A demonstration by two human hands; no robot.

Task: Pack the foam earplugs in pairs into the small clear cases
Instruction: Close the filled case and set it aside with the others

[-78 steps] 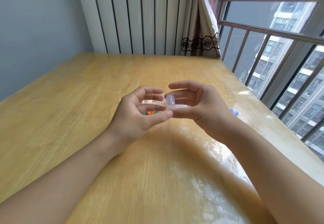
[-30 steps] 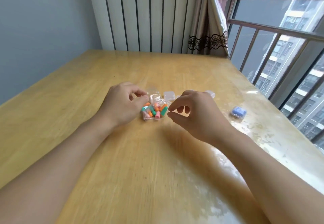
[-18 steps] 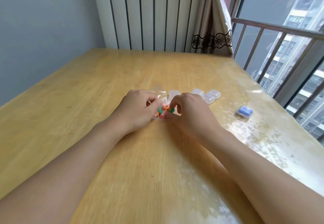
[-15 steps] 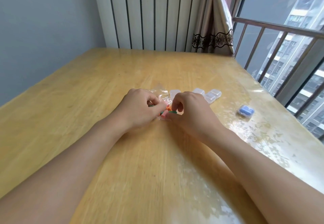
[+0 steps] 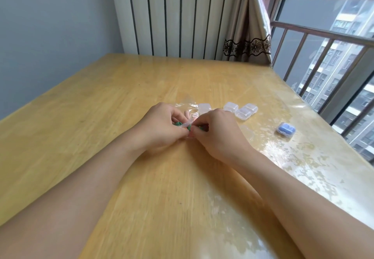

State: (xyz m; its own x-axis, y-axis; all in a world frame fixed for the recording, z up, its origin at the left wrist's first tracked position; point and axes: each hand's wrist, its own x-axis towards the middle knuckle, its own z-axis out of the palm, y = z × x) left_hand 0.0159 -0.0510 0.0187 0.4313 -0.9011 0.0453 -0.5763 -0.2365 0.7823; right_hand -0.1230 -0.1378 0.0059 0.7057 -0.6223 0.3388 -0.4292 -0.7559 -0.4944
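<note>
A small clear plastic bag [image 5: 187, 109] of coloured foam earplugs [image 5: 179, 124] lies mid-table. My left hand [image 5: 162, 125] and my right hand [image 5: 216, 131] both pinch its near edge, fingertips touching; most of the earplugs are hidden under my fingers. Several small clear cases sit just beyond: one [image 5: 204, 108] behind the bag, three more [image 5: 240, 110] clustered to the right. Another clear case [image 5: 248, 132] lies right of my right hand. A closed case holding blue earplugs [image 5: 285, 129] rests further right.
The wooden table [image 5: 101, 117] has a glossy clear cover, with its right edge along a railed window [image 5: 323, 76]. A radiator and a curtain [image 5: 247, 25] stand behind the far edge, a grey wall to the left.
The clear case held in the air earlier has left my hands. Both hands came down onto the bag of earplugs and closed on its near edge.
</note>
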